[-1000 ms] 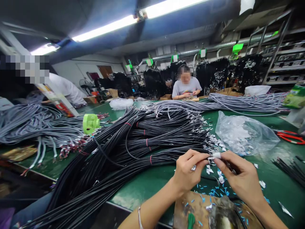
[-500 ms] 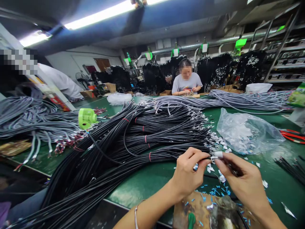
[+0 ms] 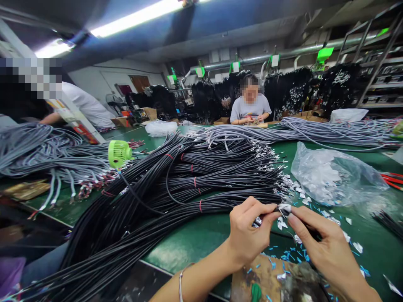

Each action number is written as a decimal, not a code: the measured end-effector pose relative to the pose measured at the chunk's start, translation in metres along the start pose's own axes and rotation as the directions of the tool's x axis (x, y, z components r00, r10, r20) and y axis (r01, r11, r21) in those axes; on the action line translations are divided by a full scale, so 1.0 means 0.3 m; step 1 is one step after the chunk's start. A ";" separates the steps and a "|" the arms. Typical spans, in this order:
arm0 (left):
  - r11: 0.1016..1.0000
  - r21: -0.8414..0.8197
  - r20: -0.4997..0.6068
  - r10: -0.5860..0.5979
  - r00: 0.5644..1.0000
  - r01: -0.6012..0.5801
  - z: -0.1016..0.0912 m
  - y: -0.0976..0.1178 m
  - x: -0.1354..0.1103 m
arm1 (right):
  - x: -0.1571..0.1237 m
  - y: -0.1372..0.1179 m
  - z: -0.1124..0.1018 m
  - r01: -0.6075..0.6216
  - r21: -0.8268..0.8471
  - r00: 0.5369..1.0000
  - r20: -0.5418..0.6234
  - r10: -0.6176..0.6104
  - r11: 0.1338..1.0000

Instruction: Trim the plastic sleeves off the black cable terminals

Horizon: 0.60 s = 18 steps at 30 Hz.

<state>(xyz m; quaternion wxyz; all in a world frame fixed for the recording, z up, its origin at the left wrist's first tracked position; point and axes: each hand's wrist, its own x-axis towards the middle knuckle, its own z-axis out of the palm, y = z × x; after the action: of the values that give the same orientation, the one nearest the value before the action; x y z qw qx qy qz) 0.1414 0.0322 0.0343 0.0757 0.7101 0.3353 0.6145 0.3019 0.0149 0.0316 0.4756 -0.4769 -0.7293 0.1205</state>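
Observation:
My left hand is closed in a pinch on a black cable, close to the cable's end. Silvery white foil sits at that end, between my two hands. Thumb and forefinger of my right hand pinch at the foil's right side; its other fingers are curled underneath. Inside my left palm a bit of shiny foil shows. Left of my hands lie long bundles of black cables, tied with red bands, their stripped ends facing right.
Foil scraps and blue clippings litter the green table. A stained board lies below my hands. A clear bag of scraps, grey cables and a green fan lie beyond. A person sits opposite.
The view has swung slightly left. Between my hands the white foil now lies lower and nearer the cable end, and my right fingertips have shifted slightly down. Both hands keep their pinch.

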 end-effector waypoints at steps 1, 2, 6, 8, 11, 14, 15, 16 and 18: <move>1.000 0.005 -0.003 0.006 1.000 -0.006 0.002 -0.001 -0.003 | -0.001 0.004 0.001 -0.001 -0.006 1.000 0.000 0.001 1.000; 1.000 0.012 -0.004 0.006 1.000 -0.006 0.003 -0.002 -0.005 | -0.002 0.008 0.001 0.005 -0.016 1.000 0.000 -0.005 1.000; 0.999 0.015 0.077 -0.040 0.996 0.039 -0.002 -0.009 -0.001 | -0.006 0.017 0.007 0.091 -0.061 0.994 -0.061 -0.095 0.994; 0.996 -0.026 0.178 -0.075 0.981 0.080 -0.012 -0.014 0.012 | -0.007 0.017 0.007 0.119 -0.066 0.989 -0.076 -0.124 0.991; 0.984 -0.088 0.318 -0.120 0.940 0.155 -0.033 -0.017 0.038 | -0.007 0.014 -0.007 0.128 -0.078 0.988 -0.076 -0.134 0.989; 0.984 -0.094 0.360 -0.109 0.926 0.153 -0.048 -0.015 0.053 | -0.010 0.012 -0.035 0.128 -0.135 0.982 -0.124 -0.145 0.983; 0.988 -0.087 0.365 -0.086 0.927 0.126 -0.051 -0.014 0.055 | -0.011 0.010 -0.044 0.142 -0.149 0.980 -0.117 -0.160 0.979; 0.991 -0.082 0.375 -0.064 0.925 0.102 -0.053 -0.013 0.054 | -0.012 0.008 -0.051 0.172 -0.160 0.977 -0.099 -0.189 0.972; 0.997 -0.067 0.398 -0.006 0.917 0.036 -0.055 -0.013 0.049 | -0.014 0.003 -0.059 0.268 -0.166 0.961 -0.027 -0.276 0.949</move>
<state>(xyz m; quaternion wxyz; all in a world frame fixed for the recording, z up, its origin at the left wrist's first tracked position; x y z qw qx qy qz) 0.1250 0.0385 0.0484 0.1747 0.8132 0.2977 0.4685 0.3171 0.0068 0.0379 0.4656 -0.4116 -0.7833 -0.0172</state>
